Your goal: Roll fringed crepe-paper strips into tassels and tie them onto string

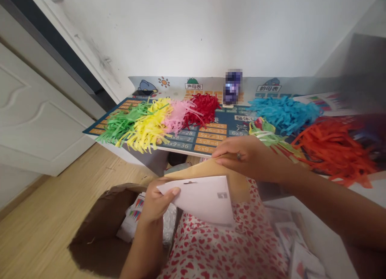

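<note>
While brown paper (239,186) is pinched by the right grip (247,158), a slotted card (202,202) is pinched by the left grip (157,200).

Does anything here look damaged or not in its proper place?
Dark scuffs mark the white wall at upper left, so it looks worn. Yellow paper strips hang untidily over the desk's front edge. The white card in the left hand shows a dark slit; tear or cut hole, I cannot tell.

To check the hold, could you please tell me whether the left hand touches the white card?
Touching. The head view shows the left hand holding the white card at its left end, thumb lying on top.
</note>
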A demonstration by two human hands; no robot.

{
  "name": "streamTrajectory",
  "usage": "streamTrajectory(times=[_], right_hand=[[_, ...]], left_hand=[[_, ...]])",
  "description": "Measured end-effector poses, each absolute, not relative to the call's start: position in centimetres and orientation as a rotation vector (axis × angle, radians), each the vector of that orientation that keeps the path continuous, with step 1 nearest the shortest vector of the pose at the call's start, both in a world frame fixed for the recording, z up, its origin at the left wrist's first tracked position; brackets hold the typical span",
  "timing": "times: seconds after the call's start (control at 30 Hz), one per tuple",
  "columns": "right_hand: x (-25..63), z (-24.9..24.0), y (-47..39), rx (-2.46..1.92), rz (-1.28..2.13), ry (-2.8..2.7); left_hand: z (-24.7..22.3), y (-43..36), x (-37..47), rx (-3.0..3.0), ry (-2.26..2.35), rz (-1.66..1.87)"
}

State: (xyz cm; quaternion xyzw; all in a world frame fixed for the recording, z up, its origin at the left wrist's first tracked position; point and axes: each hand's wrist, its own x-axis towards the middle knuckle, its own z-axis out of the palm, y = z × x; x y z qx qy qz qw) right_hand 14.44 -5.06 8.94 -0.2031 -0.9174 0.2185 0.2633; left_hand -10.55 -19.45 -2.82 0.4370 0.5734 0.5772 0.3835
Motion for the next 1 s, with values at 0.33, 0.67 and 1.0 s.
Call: streamTrajectory(times=[0.33,0.67,1.0], right_hand=[[15.2,7.7,-4.7,-0.365,0.169,-2.528],[16.3,6.2,-4.2,-0.259,0.187,-2.512],[18.1,4.6,-5.3,-0.707,0.949,-1.562]], left_hand=[[-3.8,-18.6,-9.9,0.985,1.424,1.451],[-3.8,-17.7,-9.0,0.856,1.293,1.419],[-3.9,-17.0,-8.4,0.665,1.363,1.505]])
